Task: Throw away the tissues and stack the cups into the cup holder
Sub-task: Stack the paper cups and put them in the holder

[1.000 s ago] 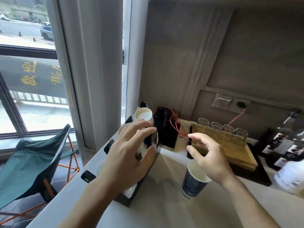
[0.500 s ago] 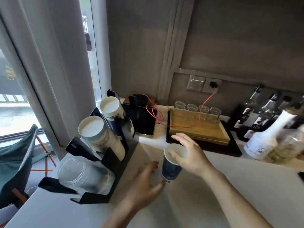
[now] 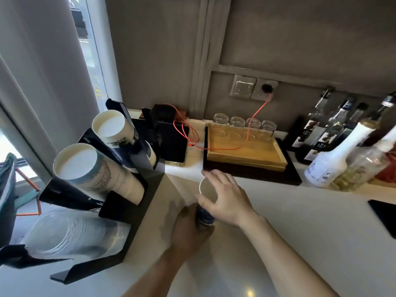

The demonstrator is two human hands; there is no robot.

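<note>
While both hands meet on it, the paper cup (image 3: 206, 190) stands upright on the bench (image 3: 300, 221) at centre, approx 4 o'clock of the black cup holder (image 3: 137, 213). Right hand (image 3: 227, 198) is curled over the rim from the 3 o'clock side, fingers on the lip; left hand (image 3: 188, 229) wraps the dark lower wall near the base, so both are closed on the cup. No tissues in view.

Handling, as a guess: empty thin paper, v light, walls crush w/ a hard squeeze, rim is the stiffest part. Best hold looks like the mid-wall or base, leaving the mouth free for nesting. Holder slots lie tilted: small paper cup stack (image 3: 120, 133) at 11 o'clock of the cup, bigger paper stack (image 3: 94, 170) at 9-10, clear plastic cups (image 3: 70, 232) at 8. Cup prob matches a paper stack; which one I can't tell
</note>
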